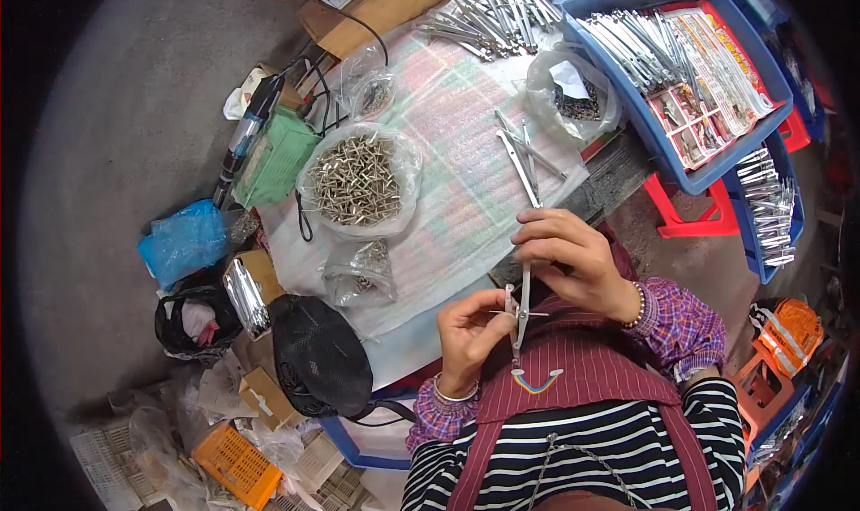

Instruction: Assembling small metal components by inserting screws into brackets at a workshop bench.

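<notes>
In front of my apron I hold a slim silver metal linkage (pixel 525 289) made of jointed flat strips. My left hand (pixel 468 339) is closed, thumb and fingers pinching its lower part beside a thin pin (pixel 537 314) that sticks out crosswise. Curled around the upper strip, my right hand (pixel 573 258) steadies it from the right; the fingers partly hide the strip. Beyond that hand, several similar metal strips (pixel 545 160) lie crossed on the table. A clear bag of short metal rivets (pixel 356 181) stands open to the left of them.
A blue tray (pixel 573 18) holding metal strips and printed card is at the far right, a red stool (pixel 690 214) below it. More strips (pixel 502 14) are piled at the back. A power screwdriver (pixel 246 135), green box (pixel 278 157) and black mesh cap (pixel 321 354) line the left edge.
</notes>
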{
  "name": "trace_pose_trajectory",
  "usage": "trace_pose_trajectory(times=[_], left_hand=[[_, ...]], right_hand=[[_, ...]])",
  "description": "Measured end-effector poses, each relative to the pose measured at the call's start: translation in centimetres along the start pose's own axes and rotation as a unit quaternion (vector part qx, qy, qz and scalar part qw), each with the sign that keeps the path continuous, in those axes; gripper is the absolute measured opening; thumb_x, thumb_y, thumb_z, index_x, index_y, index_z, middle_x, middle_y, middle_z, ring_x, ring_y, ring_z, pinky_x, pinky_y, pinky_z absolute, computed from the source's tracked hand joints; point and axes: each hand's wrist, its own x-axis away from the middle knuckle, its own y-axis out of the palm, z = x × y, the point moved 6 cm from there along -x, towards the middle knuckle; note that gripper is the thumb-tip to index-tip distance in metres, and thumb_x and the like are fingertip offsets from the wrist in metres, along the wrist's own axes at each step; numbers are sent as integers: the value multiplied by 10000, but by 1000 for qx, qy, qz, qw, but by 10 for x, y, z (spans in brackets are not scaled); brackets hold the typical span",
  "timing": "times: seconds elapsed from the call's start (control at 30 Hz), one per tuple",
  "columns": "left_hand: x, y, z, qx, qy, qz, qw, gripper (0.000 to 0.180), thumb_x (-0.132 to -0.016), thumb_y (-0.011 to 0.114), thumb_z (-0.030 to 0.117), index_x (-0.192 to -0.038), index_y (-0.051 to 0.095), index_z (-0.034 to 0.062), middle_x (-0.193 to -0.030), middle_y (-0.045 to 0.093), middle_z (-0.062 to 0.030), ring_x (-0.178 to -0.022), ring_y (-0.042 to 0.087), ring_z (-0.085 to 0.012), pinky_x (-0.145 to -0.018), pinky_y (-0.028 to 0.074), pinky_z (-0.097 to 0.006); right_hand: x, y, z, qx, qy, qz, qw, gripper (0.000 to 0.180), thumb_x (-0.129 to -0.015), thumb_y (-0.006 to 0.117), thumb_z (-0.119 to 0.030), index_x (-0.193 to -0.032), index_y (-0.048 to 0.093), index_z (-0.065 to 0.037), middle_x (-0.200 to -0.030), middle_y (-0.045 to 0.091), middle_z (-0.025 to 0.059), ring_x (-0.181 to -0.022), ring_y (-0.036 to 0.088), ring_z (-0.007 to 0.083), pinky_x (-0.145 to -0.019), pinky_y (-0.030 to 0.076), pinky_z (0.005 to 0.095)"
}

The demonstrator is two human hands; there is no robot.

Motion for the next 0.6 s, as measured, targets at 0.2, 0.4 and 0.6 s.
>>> trace_pose_trajectory(times=[0.2, 0.4, 0.6], left_hand=[[0, -7, -8, -6, 37, -5, 999, 167, -775, 604, -62, -941, 610, -82, -815, 627, -79, -684, 598, -112, -598, 484, -224], [-3, -7, -14, -41, 54, -3, 998, 169, -766, 621, -55, -933, 611, -75, -821, 627, -68, -716, 601, -106, -626, 486, -220], [-5, -16, -15, -83, 118, 72, 987, 162, -766, 622, -57, -927, 608, -75, -826, 625, -70, -737, 597, -106, -653, 484, -223]], right_hand=[[5, 4, 5, 29, -21, -4, 999, 246, -667, 663, 40, -898, 632, -40, -1023, 617, 103, -1058, 565, 317, -857, 466, 381], [-2, 5, 4, -39, 46, 37, 998, 500, -648, 702, 20, -1121, 561, -58, -1212, 532, 148, -1075, 558, 274, -875, 466, 348], [16, 24, 8, -192, 203, -42, 959, 770, -673, 772, -73, -1335, 379, -50, -1220, 511, 103, -1072, 543, 195, -908, 460, 344]])
